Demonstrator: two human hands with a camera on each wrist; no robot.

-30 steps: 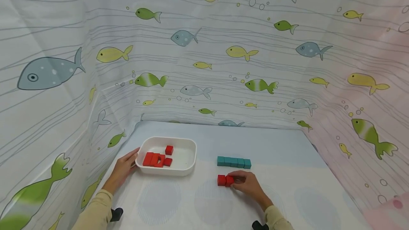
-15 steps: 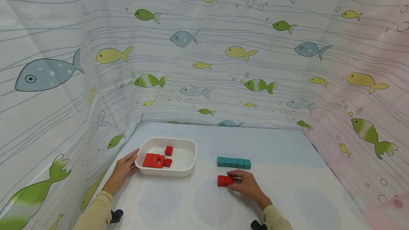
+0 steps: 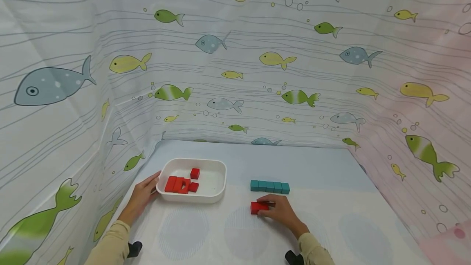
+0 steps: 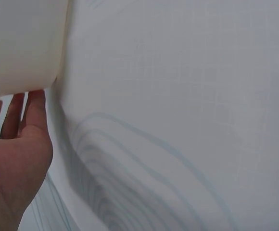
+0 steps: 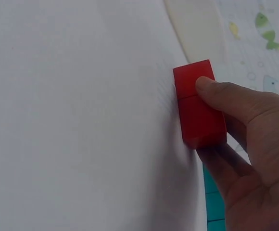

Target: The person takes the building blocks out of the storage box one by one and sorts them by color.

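Observation:
Two red cubes (image 3: 254, 208) stand side by side on the table, face to face. My right hand (image 3: 281, 212) pinches them from the right, with the thumb (image 5: 221, 94) on the near side close to the seam and the other fingers on the far side. Just behind them lies a row of several teal cubes (image 3: 270, 187). My left hand (image 3: 141, 197) rests its extended fingers against the left end of a white tray (image 3: 213, 196). Inside the tray, toward its left, are several red blocks (image 3: 171, 184), one with a curved cutout.
The white table (image 3: 312, 167) carries pale printed circles. Fabric walls (image 3: 235, 89) with printed fish enclose its back and both sides. A black strap piece (image 3: 134, 249) shows at my left wrist and another black piece (image 3: 294, 257) at my right.
My right hand has shifted slightly left along the red cubes, so its fingers now reach over the seam. The left hand and tray stay where they were.

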